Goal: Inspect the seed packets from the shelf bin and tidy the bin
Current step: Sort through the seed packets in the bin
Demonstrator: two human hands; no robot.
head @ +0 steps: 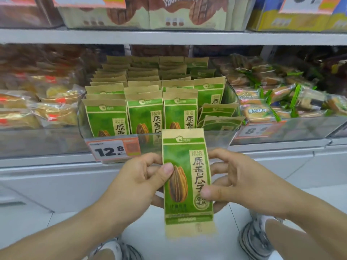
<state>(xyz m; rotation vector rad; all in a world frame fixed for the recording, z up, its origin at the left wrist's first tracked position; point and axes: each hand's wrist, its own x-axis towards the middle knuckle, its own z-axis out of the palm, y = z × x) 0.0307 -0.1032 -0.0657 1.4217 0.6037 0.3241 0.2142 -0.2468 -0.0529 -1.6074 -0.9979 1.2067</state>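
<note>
Green sunflower seed packet (186,182) stands upright before the clear shelf bin (232,102), pinched at its edges by the left hand (139,177) and right hand (234,177).

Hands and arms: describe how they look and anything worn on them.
Both forearms are bare right to the frame edges; no sleeves show. The left hand and right hand wear no gloves, and no rings, watch or bracelet are visible. The fingernails are short and unpainted.

Matt kraft-paper seed packet (186,182), clear glossy plastic bin (231,94), smooth grey metal-looking shelf (56,37).
</note>
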